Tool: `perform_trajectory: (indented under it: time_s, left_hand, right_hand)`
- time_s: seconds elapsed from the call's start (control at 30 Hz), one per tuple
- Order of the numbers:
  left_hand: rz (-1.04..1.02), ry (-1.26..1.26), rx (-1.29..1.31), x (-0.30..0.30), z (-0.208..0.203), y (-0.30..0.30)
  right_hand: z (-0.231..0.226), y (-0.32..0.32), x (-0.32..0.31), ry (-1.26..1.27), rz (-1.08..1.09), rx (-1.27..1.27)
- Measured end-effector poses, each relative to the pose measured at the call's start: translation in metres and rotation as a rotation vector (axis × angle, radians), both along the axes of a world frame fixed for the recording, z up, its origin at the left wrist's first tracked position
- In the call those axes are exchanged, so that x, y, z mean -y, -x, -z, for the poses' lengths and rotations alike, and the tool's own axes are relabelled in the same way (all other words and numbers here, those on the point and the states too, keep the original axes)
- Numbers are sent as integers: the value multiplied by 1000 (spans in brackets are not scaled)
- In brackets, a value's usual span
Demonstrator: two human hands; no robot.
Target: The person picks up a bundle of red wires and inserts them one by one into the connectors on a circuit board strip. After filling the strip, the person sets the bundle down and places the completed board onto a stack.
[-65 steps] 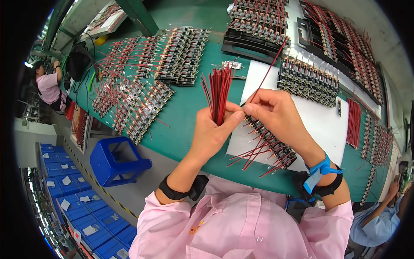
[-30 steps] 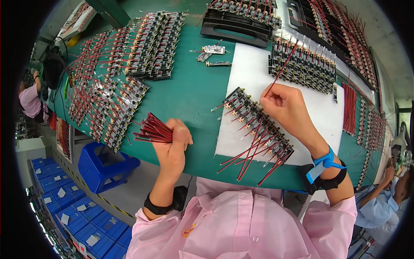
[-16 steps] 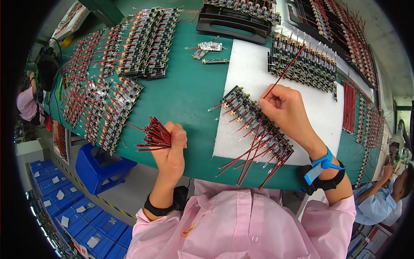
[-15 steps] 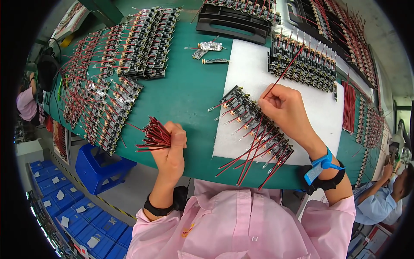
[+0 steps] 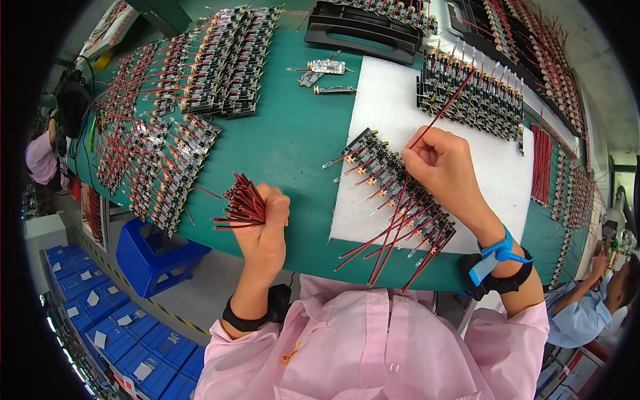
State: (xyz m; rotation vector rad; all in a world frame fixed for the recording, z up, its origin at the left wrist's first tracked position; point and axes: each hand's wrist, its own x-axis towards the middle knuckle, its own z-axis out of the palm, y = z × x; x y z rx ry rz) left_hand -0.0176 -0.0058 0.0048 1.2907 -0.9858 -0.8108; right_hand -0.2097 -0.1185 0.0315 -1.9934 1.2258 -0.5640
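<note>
My left hand (image 5: 266,223) is closed round a thick bundle of red and black wires (image 5: 245,200), their ends fanning out to the left over the green mat. Between thumb and forefinger, my right hand (image 5: 440,160) pinches one red-black wire (image 5: 448,105) that slants up to the right. Beneath that hand a row of small circuit boards (image 5: 383,170) lies slantwise on a white foam sheet (image 5: 347,217). Several red wires (image 5: 390,241) rest across the near end of this row. The lower end of the pinched wire is hidden by my fingers.
More circuit boards (image 5: 470,93) stand in rows at the foam's far side. Stacked boards with wires (image 5: 227,60) fill the left of the mat (image 5: 280,133). Loose boards (image 5: 327,67) lie near a black tray (image 5: 363,37). A blue stool (image 5: 150,260) stands below; a co-worker (image 5: 587,307) sits at right.
Both hands keep their grips almost unmoved. The scene shifts very slightly in the picture, and the wire bundle tilts a little more upward.
</note>
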Motion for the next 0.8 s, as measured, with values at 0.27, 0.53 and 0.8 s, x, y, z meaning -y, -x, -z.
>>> perform_trajectory:
  time_s: [0.27, 0.53, 0.8]
  left_hand:
    - [-1, 20, -9, -1, 1, 1]
    - [4, 51, -10, 0, 2, -1]
    - [2, 64, 5, 0, 4, -1]
  right_hand:
    - [4, 3, -3, 112, -20, -49]
    - [2, 1, -4, 114, -24, -57]
    - [5, 1, -4, 118, -1, -50]
